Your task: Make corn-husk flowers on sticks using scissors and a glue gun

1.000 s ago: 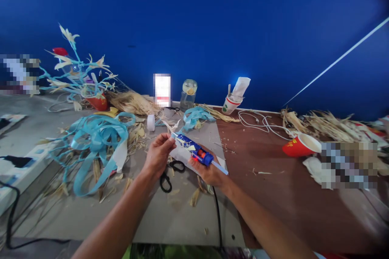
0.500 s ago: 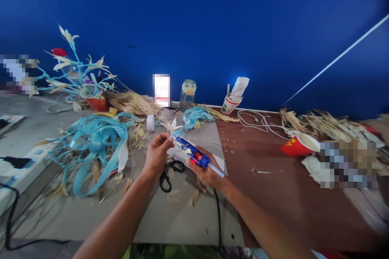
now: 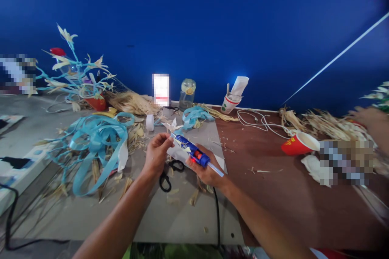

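My right hand (image 3: 205, 170) is wrapped round a blue hot glue gun (image 3: 190, 147), with a clear glue stick (image 3: 216, 169) poking out of its back end and a red light glowing near the grip. The gun's tip points up and left, close to my left fingertips. My left hand (image 3: 159, 151) is closed in a pinch at the base of a pale husk flower (image 3: 172, 124); the stem is mostly hidden by the fingers. Below the hands lie black-handled scissors (image 3: 165, 182), their blades out of sight. A white sheet (image 3: 179, 154) lies under the gun.
Blue ribbon (image 3: 100, 141) is heaped at left, beside a blue-wrapped branch with husk flowers (image 3: 79, 64). A glass jar (image 3: 187, 95), a white cup (image 3: 231, 103) and a white tape roll (image 3: 150, 122) stand behind. At right are a tilted red cup (image 3: 299, 143) and another person's hand (image 3: 367, 119).
My hands and the glue gun stay almost in place. At the far right, the other person's hand has moved up, and a white-and-green plant shows above it.
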`<state>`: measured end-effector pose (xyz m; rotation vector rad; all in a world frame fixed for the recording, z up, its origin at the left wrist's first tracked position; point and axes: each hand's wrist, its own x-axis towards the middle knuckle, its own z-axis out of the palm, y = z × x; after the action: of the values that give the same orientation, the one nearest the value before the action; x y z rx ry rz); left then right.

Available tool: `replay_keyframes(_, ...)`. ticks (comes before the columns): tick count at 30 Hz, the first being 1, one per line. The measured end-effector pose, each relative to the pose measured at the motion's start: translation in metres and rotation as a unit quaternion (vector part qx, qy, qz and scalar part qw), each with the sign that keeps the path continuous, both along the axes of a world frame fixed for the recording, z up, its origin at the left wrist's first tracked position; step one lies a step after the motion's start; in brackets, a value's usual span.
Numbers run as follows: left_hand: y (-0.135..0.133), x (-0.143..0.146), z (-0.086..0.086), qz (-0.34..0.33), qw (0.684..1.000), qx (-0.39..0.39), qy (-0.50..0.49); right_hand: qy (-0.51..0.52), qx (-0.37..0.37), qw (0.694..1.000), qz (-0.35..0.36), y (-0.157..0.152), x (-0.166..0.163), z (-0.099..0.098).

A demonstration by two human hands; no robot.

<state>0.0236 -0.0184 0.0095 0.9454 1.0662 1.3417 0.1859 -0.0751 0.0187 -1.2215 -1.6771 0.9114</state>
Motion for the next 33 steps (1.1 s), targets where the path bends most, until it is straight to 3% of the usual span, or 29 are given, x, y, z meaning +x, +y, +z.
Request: replay_keyframes(33, -0.0004, 0.0010, -0.0017, 0.034, 0.998, 0.037, 0.035, -0.116, 0.088, 0.989, -0.011, -0.0008, -0.0052, 0.0064)
